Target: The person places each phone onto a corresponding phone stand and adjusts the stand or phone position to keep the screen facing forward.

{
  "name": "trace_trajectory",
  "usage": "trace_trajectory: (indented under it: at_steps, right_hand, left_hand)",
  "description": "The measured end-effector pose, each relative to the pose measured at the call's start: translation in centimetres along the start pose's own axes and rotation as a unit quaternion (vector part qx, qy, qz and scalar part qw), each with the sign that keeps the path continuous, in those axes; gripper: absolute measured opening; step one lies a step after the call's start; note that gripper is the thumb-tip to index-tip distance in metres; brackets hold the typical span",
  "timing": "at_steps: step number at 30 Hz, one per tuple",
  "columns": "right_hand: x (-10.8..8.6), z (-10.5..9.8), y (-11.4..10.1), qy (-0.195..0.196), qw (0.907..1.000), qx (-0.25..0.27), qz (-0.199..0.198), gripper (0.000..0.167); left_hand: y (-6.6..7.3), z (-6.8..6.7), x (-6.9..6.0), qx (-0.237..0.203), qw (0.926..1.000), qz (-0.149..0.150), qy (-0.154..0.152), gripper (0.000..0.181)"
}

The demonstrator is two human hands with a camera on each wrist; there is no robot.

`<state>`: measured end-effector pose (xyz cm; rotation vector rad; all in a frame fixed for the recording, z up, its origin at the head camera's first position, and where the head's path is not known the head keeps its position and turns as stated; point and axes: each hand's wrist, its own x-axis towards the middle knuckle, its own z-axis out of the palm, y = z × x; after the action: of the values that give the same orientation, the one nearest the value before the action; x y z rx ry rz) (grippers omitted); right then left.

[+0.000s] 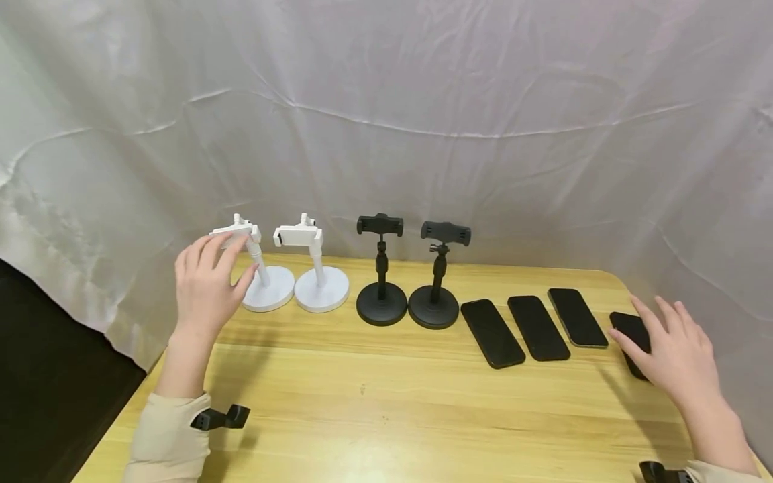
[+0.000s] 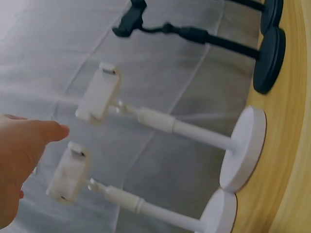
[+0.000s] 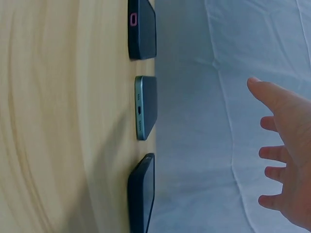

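My left hand [image 1: 205, 285] hovers in front of the leftmost white phone stand [image 1: 268, 288], its fingers spread and holding nothing. In the left wrist view the thumb is apart from that stand's clamp [image 2: 69, 172]. A second white phone stand [image 1: 321, 288] is just to the right. My right hand [image 1: 679, 352] is over the right end of the table, fingers spread. Beneath it lies a black phone [image 1: 631, 335], partly hidden by the hand. Three more phones lie in a row to its left: a phone with a pale edge [image 1: 578, 318], a black phone [image 1: 539, 329] and another [image 1: 493, 333].
Two black phone stands, the left one [image 1: 382, 305] and the right one [image 1: 433, 308], are upright at the middle of the table's back edge. A grey curtain [image 1: 386, 134] hangs behind the wooden table [image 1: 374, 416]. Black camera mounts [image 1: 220, 417] are on the wrists.
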<state>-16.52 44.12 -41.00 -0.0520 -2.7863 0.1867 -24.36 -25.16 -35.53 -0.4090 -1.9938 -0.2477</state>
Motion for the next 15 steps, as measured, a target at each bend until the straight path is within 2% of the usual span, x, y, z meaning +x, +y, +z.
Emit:
trace_trajectory:
  at_steps: [7, 15]
  right_hand:
    - [0.1, 0.7, 1.4, -0.005, 0.9999, 0.005, 0.014, 0.081]
    - [0.8, 1.6, 3.0, -0.008, 0.9997, 0.012, 0.018, 0.08]
  left_hand:
    - [-2.2, 1.1, 0.1, 0.01, 0.9996, -0.022, 0.016, 0.045]
    - [-3.8, 2.1, 0.1, 0.019, 0.9981, -0.058, -0.011, 0.047]
